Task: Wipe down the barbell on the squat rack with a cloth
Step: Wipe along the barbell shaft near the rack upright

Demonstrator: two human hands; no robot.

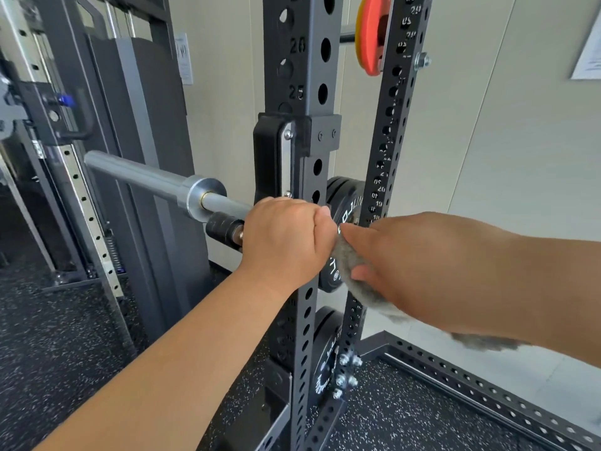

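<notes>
The left hand (286,236) is curled in a fist round the barbell (146,179), right where the bar meets the squat rack upright (305,76). Touching it, the right hand (406,262) grips a grey cloth (357,281), which trails under the wrist. The barbell's steel sleeve juts out to the left. Black weight plates (348,196) hang behind the upright, an orange plate (370,34) higher up, above hole 25.

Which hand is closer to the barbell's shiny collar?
Left. The left hand grips the barbell near the collar; the right hand, holding the grey cloth, is farther right.
</notes>
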